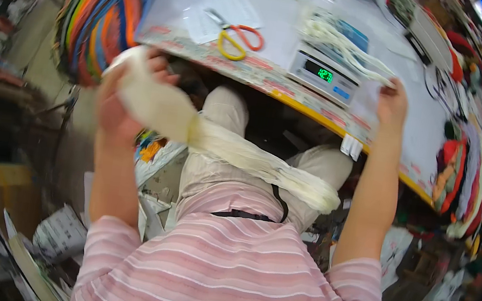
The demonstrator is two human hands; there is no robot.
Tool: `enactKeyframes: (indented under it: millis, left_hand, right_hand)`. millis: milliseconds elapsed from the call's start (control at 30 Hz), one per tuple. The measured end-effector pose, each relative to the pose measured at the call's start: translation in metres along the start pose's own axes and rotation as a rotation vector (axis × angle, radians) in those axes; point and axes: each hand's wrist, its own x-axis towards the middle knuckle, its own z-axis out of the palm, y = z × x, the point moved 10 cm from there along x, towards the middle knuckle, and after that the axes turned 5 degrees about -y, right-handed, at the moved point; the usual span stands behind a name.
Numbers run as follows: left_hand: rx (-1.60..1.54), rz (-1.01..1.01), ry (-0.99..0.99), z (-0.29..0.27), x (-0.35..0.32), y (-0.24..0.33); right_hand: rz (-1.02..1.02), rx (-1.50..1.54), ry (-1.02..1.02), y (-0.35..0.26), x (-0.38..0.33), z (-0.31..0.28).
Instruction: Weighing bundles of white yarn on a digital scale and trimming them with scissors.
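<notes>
My left hand (119, 95) is closed around one end of a cream yarn hank (252, 155), slightly blurred by motion. From that grip the hank stretches right and down across my lap, its far end loose over my right thigh. Over at the table's right, my right hand (392, 102) pinches the end of some cream yarn strands (334, 40). Those strands run back to a loose pile on a digital scale (324, 79) with a lit green display. The scale's blue surface shows partly beneath the pile.
Scissors (232, 35) with red and yellow handles lie partly on a white paper sheet (222, 3). Multicoloured yarn hanks (109, 17) drape over the table's left end, and more hanks (462, 173) hang at its right. A cardboard box (14, 197) stands on the floor at left.
</notes>
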Motion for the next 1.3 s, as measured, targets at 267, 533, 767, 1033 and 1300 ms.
enactKeyframes:
  millis: [267, 533, 767, 1033, 1300]
  left_hand:
    - [0.068, -0.177, -0.078, 0.043, 0.05, -0.08]
    - [-0.06, -0.182, -0.062, 0.042, 0.046, -0.084]
    - [0.008, -0.165, -0.107, 0.037, 0.042, -0.078]
    - [0.044, -0.116, -0.11, 0.021, 0.042, -0.064]
    - [-0.259, 0.015, 0.201, -0.167, -0.069, -0.004]
  right_hand:
    - [0.405, -0.484, -0.808, 0.09, -0.199, 0.278]
    - [0.271, -0.875, -0.789, 0.127, -0.222, 0.285]
    - [0.397, -0.549, -0.808, 0.132, -0.232, 0.297]
    - [0.458, -0.764, -0.887, 0.131, -0.221, 0.307]
    - [-0.057, -0.855, -0.85, -0.092, -0.05, 0.434]
